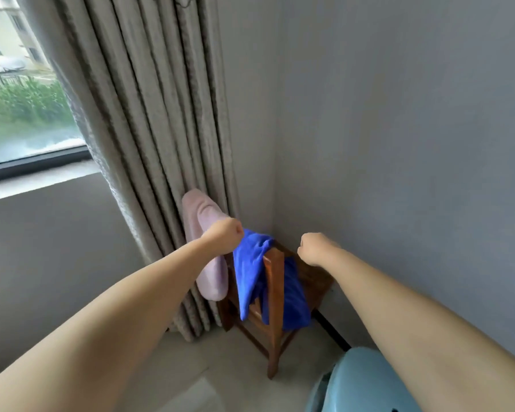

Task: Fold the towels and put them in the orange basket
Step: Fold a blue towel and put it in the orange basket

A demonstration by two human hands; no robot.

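Near the frame's centre, the curled left hand (224,235) and right hand (311,248) are hovering empty over the unfolded bright blue towel (252,272) and pale pink towel (204,233) draping the wooden chair (275,281); no orange basket is showing, so everything is remaining.

Two towels: one blue towel (252,272), one pink towel (202,233). One wooden chair (275,289), one curtain (149,114), one window (21,99). Two hands: left hand (225,234), right hand (312,248); one pale blue object (360,382), partly seen.

Both arms reach forward — left hand (224,235) and right hand (312,248) fisted.
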